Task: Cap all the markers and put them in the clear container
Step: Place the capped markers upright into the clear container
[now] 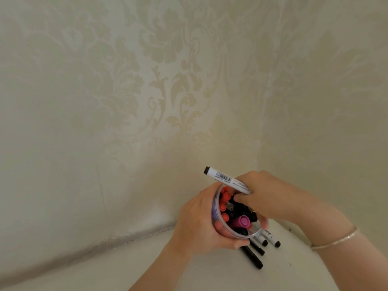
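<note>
The left hand (197, 225) was wrapped round the clear container (216, 208), fingers curled under its wall and the thumb along its far side, holding it tilted with its mouth toward the person, above the white tabletop (147, 261) near the corner where it met the patterned wallpaper (126, 91). Inside the container stood capped markers: red ones (225, 196) along the left wall, black ones (241, 208) in the middle and a pink one (242, 221) toward the near rim. Over the container's far rim the right hand (270, 196) gripped a white marker (224, 178) with a barcode on its barrel, fingers curled round the lower part so that the black end stuck out up and to the left; one fingertip reached down among the black caps. Just below the container, four more markers (260, 246) lay on the tabletop, side by side, partly hidden by the left hand's fingers. A thin bracelet (336, 240) circled the right wrist.
</note>
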`<action>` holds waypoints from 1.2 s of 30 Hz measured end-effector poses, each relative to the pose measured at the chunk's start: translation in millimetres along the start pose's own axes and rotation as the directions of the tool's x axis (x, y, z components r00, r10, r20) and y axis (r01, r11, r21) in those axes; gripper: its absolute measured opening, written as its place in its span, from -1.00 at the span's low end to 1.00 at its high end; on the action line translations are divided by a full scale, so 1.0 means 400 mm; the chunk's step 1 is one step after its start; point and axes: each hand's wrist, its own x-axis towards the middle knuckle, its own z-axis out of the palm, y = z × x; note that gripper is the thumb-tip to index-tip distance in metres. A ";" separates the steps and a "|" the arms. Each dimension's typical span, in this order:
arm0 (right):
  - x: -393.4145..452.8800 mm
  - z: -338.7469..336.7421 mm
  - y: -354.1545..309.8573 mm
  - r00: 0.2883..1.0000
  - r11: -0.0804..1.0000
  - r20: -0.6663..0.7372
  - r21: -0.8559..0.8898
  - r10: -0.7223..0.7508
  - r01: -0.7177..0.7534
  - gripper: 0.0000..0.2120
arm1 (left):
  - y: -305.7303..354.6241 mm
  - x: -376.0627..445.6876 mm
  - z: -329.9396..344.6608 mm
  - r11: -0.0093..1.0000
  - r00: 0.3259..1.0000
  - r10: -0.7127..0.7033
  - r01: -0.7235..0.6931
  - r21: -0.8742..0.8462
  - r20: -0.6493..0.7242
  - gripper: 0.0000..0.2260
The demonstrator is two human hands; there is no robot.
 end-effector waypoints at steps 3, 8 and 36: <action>-0.006 0.022 0.001 0.999 1.000 -0.053 0.009 -0.012 0.012 -0.91 | -0.007 -0.003 0.005 1.000 1.000 0.001 -0.001 -0.004 -0.019 -0.07; -0.009 0.060 -0.007 0.989 0.996 -0.147 0.079 -0.016 0.028 -0.84 | -0.012 -0.011 0.008 0.999 0.997 -0.030 0.027 -0.040 -0.068 -0.06; -0.013 -0.051 0.018 0.942 0.596 -0.277 0.795 0.189 0.114 -0.61 | -0.029 -0.013 -0.002 0.994 0.993 -0.100 0.098 -0.045 -0.054 -0.02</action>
